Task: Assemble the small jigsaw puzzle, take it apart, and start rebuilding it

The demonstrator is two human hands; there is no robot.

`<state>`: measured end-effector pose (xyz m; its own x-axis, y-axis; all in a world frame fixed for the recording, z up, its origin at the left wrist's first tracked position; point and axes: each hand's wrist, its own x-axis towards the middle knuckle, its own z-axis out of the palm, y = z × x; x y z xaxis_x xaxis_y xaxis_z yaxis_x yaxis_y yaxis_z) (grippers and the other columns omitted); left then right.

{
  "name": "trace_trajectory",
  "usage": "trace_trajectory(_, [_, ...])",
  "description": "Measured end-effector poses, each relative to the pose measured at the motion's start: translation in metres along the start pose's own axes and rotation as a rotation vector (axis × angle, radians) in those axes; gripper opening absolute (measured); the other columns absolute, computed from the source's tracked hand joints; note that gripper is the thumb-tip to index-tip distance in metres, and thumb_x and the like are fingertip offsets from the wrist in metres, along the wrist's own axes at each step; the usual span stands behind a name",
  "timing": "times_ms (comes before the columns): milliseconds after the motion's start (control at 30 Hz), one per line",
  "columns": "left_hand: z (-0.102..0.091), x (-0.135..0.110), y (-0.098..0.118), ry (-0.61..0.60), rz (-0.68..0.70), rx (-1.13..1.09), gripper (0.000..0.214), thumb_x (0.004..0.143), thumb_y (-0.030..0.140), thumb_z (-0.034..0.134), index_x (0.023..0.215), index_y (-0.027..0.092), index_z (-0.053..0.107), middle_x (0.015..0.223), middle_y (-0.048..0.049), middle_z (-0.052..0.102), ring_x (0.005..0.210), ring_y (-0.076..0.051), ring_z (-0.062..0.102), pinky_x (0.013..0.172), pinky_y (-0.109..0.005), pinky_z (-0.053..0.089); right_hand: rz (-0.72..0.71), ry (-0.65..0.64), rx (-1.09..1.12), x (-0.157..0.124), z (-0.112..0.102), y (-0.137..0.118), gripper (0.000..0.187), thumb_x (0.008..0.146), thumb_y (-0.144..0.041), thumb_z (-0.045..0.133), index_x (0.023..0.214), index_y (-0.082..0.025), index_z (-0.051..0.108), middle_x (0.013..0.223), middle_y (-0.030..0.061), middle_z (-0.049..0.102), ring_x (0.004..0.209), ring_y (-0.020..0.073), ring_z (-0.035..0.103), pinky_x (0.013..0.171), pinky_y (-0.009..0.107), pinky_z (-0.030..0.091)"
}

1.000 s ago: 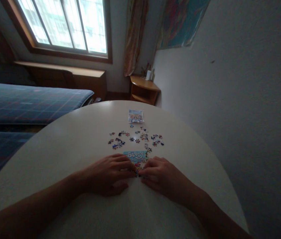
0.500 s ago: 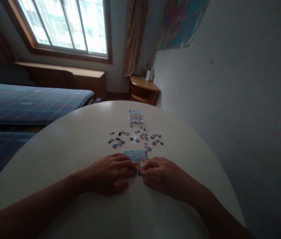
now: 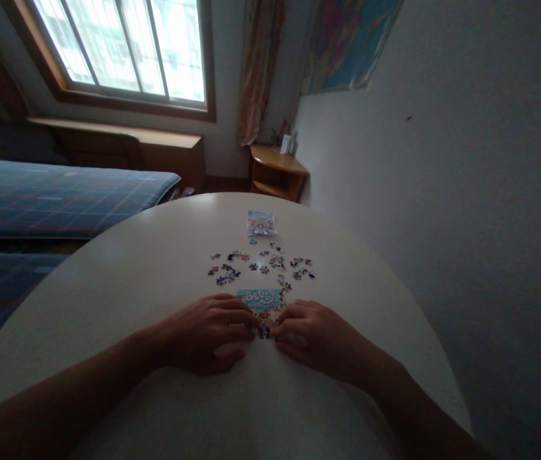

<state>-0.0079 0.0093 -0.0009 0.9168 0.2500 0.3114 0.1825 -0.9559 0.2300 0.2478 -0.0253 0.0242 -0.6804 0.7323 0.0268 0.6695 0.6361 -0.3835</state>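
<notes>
A partly joined jigsaw puzzle (image 3: 261, 299) with a light-blue title strip lies flat between my hands. At its lower left, my left hand (image 3: 210, 333) rests with fingers stretched out, fingertips touching the puzzle and thumb apart. My right hand (image 3: 311, 333) is at the lower right edge, its fingers bent and closed on a jigsaw piece mostly hidden under the fingertips. Dark pieces (image 3: 264, 332) show between the two hands. Beyond the puzzle, several loose jigsaw pieces (image 3: 228, 275) lie scattered, with more pieces (image 3: 302, 267) to the right.
A small printed packet (image 3: 261, 223) lies farther back on the round white table (image 3: 155, 268). A bed with a plaid mattress (image 3: 59, 198) stands to the left. A wooden corner shelf (image 3: 277, 160) is beyond the table, and a plain wall (image 3: 443, 211) runs along the right.
My left hand has drawn back slightly to the left, showing more of the dark pieces between the hands. My right hand stays nearly in place.
</notes>
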Motion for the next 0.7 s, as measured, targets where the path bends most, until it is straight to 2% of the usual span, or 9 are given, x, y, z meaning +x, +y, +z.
trace_trajectory(333, [-0.0003, -0.0016, -0.002, 0.015, -0.014, -0.017, 0.022, 0.085, 0.021, 0.058, 0.106, 0.021, 0.064, 0.121, -0.0039, 0.07, 0.109, -0.023, 0.065, 0.099, -0.041, 0.051, 0.016, 0.011, -0.003, 0.0029, -0.0009, -0.0001, 0.007, 0.086, -0.018, 0.064, 0.091, -0.02, 0.07, 0.093, 0.0043, 0.072, 0.086, 0.0164, 0.064, 0.082, 0.03, 0.047])
trace_trajectory(700, [-0.0013, -0.0029, -0.0015, 0.0, -0.024, -0.034, 0.023, 0.085, 0.021, 0.057, 0.107, 0.02, 0.064, 0.122, -0.0026, 0.069, 0.111, -0.023, 0.064, 0.099, -0.041, 0.051, 0.092, 0.038, 0.073, 0.0019, 0.0022, 0.0022, 0.017, 0.083, -0.017, 0.068, 0.099, -0.019, 0.068, 0.099, 0.0036, 0.071, 0.092, 0.018, 0.064, 0.085, 0.03, 0.046])
